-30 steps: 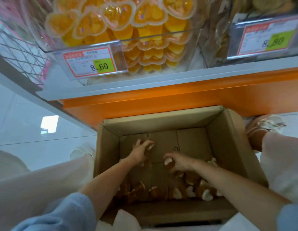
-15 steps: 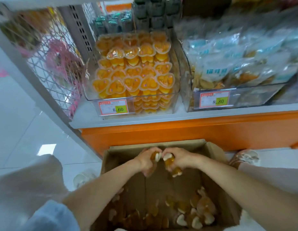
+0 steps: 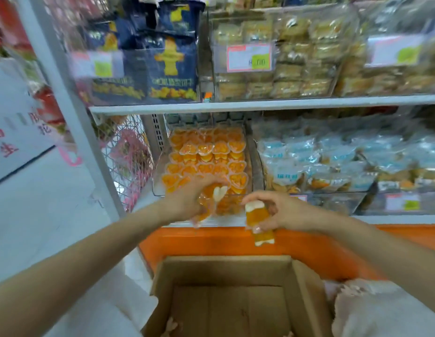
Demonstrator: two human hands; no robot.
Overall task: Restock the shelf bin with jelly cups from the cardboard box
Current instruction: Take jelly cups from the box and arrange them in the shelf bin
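Observation:
My left hand [image 3: 187,203] is closed around a few orange heart-shaped jelly cups [image 3: 212,198], raised just in front of the clear shelf bin [image 3: 160,181]. That bin is packed with rows of the same orange cups [image 3: 206,156]. My right hand [image 3: 277,210] grips two stacked jelly cups [image 3: 259,222] a little lower, right of the bin's front. The open cardboard box [image 3: 226,266] stands on the floor below both hands; only a couple of cups show at its bottom edge.
An orange shelf base [image 3: 309,249] runs behind the box. A neighbouring bin of blue-white snack packs [image 3: 333,166] sits to the right. The upper shelf [image 3: 260,103] holds dark blue bags and pastry packs. A wire rack [image 3: 129,156] and a white post stand on the left.
Both hands rose out of the box holding jelly cups and now hover at the bin's front. The view tilted up from the box to the shelves.

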